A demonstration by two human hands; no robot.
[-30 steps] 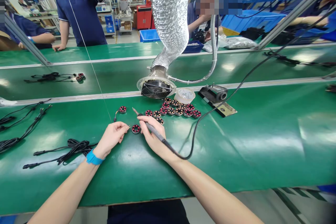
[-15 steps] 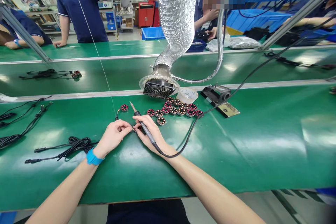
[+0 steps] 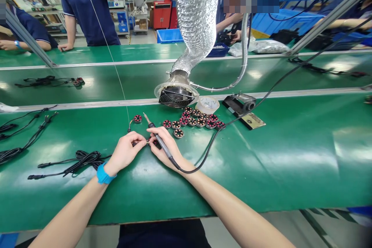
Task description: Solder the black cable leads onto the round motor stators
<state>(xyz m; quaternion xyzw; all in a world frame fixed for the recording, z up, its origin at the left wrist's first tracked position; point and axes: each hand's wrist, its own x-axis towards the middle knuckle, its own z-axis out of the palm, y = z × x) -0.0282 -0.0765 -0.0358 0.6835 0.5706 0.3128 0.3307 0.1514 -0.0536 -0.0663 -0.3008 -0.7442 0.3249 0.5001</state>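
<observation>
Grip of the left hand (image 3: pixel 127 150) is pinching slender wire ends (image 3: pixel 147 143) just beside a round red-and-black coil ring (image 3: pixel 152 140), which lies between both hands, partly hidden by the fingers. Wrapped around a grey-handled soldering iron (image 3: pixel 162 143), the right hand (image 3: pixel 172 148) points its tip far and left. Farther right, similar coil rings (image 3: pixel 192 122) cluster on the glossy green counter (image 3: pixel 261 174), near a whitish tape roll (image 3: pixel 213 107). Left of the left hand lies a coiled black cable (image 3: pixel 87 158); beyond the cluster hangs a black fan (image 3: pixel 176 99).
</observation>
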